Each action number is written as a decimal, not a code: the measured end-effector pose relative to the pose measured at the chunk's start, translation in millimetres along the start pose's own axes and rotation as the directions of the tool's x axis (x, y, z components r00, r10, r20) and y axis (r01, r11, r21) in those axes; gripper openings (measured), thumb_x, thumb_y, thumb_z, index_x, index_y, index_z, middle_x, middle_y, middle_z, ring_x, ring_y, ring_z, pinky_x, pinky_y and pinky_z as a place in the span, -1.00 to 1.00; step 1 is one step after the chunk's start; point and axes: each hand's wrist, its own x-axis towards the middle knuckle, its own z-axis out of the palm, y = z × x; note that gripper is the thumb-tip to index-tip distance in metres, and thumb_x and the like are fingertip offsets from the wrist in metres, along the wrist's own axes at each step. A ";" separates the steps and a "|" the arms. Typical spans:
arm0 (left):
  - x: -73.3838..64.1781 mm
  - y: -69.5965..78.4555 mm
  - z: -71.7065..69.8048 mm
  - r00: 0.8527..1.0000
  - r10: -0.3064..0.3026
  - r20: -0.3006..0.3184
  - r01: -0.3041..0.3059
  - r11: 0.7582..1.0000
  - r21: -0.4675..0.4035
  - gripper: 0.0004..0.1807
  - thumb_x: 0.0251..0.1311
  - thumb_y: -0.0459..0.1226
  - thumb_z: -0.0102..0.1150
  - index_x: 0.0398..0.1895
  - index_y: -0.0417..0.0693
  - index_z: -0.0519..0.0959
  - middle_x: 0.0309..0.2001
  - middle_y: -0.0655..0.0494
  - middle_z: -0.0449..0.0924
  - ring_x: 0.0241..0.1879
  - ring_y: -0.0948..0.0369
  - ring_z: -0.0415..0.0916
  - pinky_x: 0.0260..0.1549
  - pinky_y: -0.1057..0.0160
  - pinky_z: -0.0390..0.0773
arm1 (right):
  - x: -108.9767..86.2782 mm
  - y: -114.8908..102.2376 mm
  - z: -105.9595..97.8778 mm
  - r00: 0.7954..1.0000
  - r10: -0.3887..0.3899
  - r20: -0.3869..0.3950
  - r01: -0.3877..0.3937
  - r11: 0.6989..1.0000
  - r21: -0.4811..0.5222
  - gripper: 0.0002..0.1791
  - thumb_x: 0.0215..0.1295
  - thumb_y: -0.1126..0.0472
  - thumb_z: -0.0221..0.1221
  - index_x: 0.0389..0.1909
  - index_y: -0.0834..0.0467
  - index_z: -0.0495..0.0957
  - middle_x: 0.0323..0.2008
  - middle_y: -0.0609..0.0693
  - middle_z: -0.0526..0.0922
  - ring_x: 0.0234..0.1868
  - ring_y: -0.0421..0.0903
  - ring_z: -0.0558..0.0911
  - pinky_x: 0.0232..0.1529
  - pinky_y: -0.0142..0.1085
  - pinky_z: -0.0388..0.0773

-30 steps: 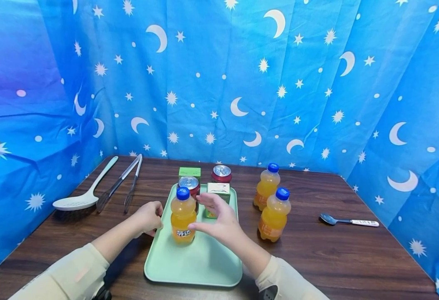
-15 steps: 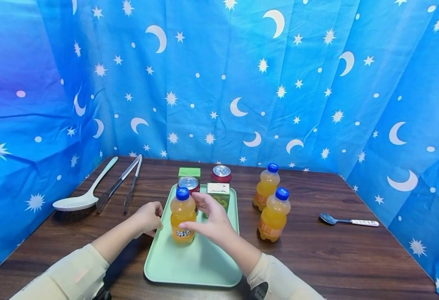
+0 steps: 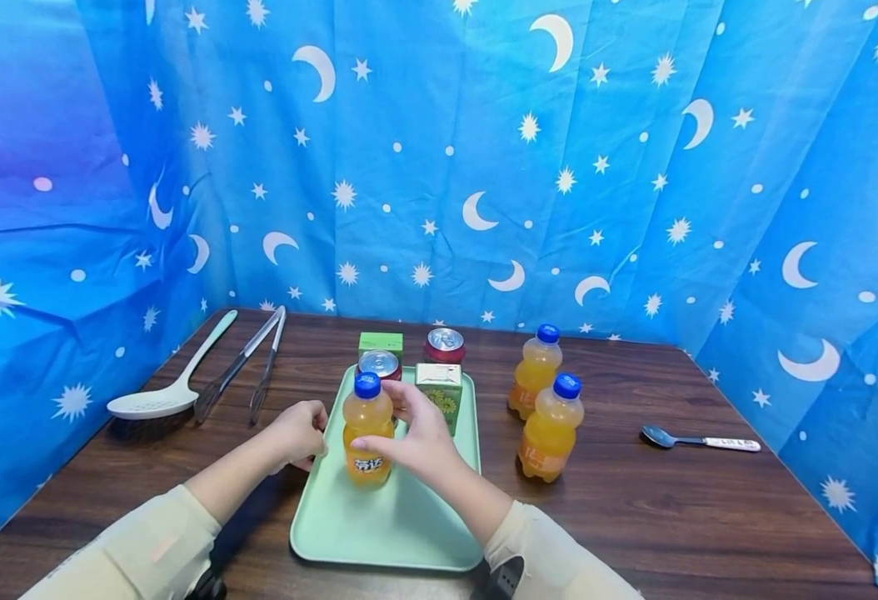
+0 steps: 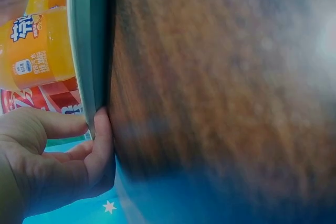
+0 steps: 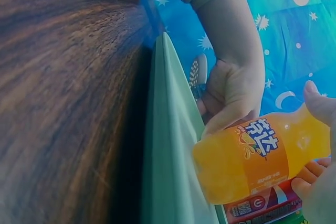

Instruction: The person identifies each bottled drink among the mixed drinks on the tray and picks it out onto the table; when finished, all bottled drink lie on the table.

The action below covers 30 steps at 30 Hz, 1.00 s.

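Note:
On the light-green tray (image 3: 386,533) an orange soda bottle (image 3: 367,433) with a blue cap stands upright. My right hand (image 3: 420,437) is around the bottle's right side, its thumb in front and fingers behind. In the right wrist view the thumb (image 5: 317,102) stands clear of the bottle's outline, while the fingertips lie beside it; contact is unclear. My left hand (image 3: 296,435) pinches the tray's left rim between thumb and fingers, as the left wrist view shows (image 4: 68,153). Behind the bottle stand a red can (image 3: 379,364) and a green drink carton (image 3: 439,392).
Another green carton (image 3: 381,342) and red can (image 3: 445,344) stand at the back. Two orange soda bottles (image 3: 548,429) (image 3: 536,371) stand right of the tray. A spoon (image 3: 697,441) lies farther right; a slotted ladle (image 3: 156,402) and tongs (image 3: 238,371) lie left.
My right hand has moved left, so its thumb reaches farther across the bottle's front. The left hand stays at the tray rim, and the bottle has not visibly shifted on the tray.

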 end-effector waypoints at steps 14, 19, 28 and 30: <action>-1.4 2.2 -0.3 1.000 0.003 0.006 -0.003 1.000 -0.008 -0.72 -0.09 -0.65 0.12 -0.34 -0.31 0.31 -0.43 -0.11 0.30 -0.50 0.09 0.45 -0.66 0.18 0.58 | 3.2 1.6 5.6 1.000 0.006 -0.004 -0.006 1.000 -0.003 -0.31 -0.07 0.12 0.44 0.13 0.10 0.39 -0.03 -0.11 0.55 0.00 -0.18 0.55 0.04 -0.27 0.47; -1.4 1.9 -0.3 1.000 -0.001 0.002 0.001 1.000 -0.009 -0.72 -0.10 -0.64 0.14 -0.34 -0.30 0.31 -0.43 -0.11 0.30 -0.50 0.09 0.45 -0.67 0.19 0.58 | 3.9 0.1 7.2 1.000 0.010 -0.008 -0.010 1.000 0.028 -0.33 -0.05 0.22 0.43 0.13 0.13 0.39 -0.02 -0.06 0.55 0.01 -0.16 0.55 0.04 -0.25 0.47; -1.5 1.4 -0.3 1.000 -0.006 0.003 0.006 1.000 0.001 -0.72 -0.08 -0.64 0.14 -0.34 -0.30 0.32 -0.42 -0.11 0.30 -0.50 0.09 0.44 -0.67 0.19 0.57 | -6.7 -30.7 2.3 1.000 -0.004 -0.017 0.005 0.999 0.050 -0.41 -0.01 0.35 0.38 0.08 0.27 0.40 -0.03 0.06 0.56 0.01 -0.06 0.56 0.02 -0.30 0.48; -1.2 1.6 -0.7 1.000 -0.009 0.003 0.009 1.000 0.002 -0.72 -0.08 -0.64 0.14 -0.34 -0.30 0.32 -0.42 -0.11 0.30 -0.49 0.08 0.44 -0.67 0.19 0.57 | -7.0 -30.9 2.2 1.000 -0.005 -0.018 0.006 0.998 0.065 -0.41 -0.01 0.35 0.38 0.09 0.27 0.39 -0.02 0.06 0.56 0.02 -0.06 0.55 0.03 -0.31 0.48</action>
